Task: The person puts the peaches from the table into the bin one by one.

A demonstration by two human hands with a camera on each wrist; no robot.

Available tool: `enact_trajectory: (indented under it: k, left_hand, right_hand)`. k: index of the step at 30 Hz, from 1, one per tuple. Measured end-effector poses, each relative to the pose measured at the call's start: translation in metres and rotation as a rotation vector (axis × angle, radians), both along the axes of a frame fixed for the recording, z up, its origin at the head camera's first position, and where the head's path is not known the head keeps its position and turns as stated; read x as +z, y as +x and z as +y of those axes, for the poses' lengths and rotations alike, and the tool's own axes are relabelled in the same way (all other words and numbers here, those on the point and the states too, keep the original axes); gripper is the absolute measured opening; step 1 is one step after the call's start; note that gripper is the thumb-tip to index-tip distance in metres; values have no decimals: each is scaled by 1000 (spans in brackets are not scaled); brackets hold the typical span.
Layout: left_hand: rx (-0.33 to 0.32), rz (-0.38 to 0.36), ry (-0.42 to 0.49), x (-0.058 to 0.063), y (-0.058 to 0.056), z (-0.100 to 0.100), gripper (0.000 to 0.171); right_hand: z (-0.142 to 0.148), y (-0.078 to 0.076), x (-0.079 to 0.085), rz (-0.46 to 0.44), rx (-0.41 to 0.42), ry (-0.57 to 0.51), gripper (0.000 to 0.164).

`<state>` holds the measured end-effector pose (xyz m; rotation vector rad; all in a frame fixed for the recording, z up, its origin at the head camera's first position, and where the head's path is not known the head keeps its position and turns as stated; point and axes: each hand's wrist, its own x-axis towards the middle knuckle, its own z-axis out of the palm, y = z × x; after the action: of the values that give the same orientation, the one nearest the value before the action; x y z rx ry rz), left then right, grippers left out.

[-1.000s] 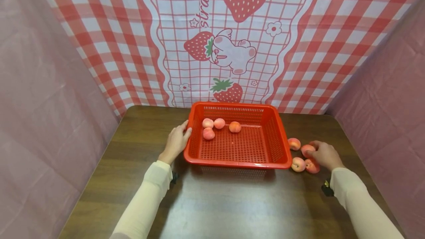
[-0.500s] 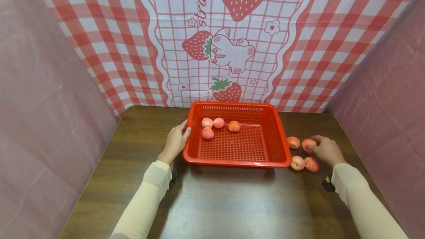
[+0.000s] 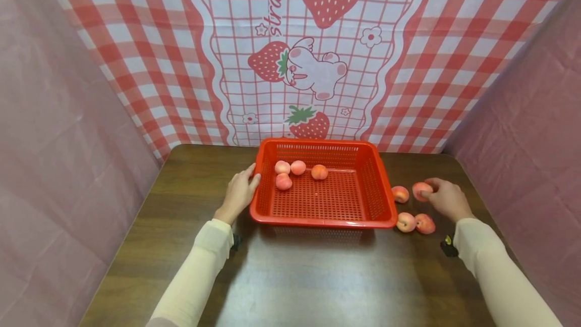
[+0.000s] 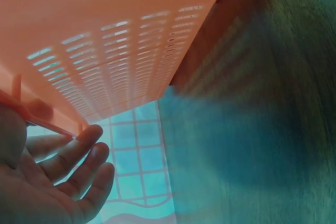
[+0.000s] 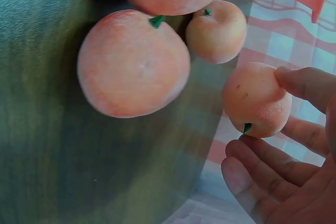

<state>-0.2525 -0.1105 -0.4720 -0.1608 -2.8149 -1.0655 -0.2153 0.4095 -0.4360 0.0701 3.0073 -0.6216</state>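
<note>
My left hand [image 3: 239, 193] grips the left rim of a red plastic basket [image 3: 317, 223]. In the left wrist view the fingers [image 4: 86, 169] bend under the rim beside the slotted wall. My right hand [image 3: 449, 200] pinches a pink-orange peach [image 3: 421, 191] between thumb and fingers; the right wrist view shows this peach [image 5: 256, 98] with a small green stem. Beside the basket's right side lie three more peaches: one at the back [image 3: 400, 194] and two in front, a paler one [image 3: 406, 222] and a redder one [image 3: 425, 224].
Several peaches lie inside the basket, grouped toward the left, with an orange one [image 3: 320, 172] nearer the middle. The basket stands at the back of a brown wooden table [image 3: 290, 281]. A checked strawberry cloth [image 3: 317, 64] hangs behind, with pink curtains [image 3: 526, 95] at both sides.
My right hand has moved the pinched peach slightly toward the back, away from the two front peaches. The left hand keeps its grip on the basket rim.
</note>
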Motion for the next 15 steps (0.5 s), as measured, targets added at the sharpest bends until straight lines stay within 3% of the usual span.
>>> enact_trajectory:
  k: [15]
  left_hand:
    - [9, 8, 15, -3, 0, 0, 47]
  right_hand:
    - [-13, -12, 18, 78, 0, -25, 60]
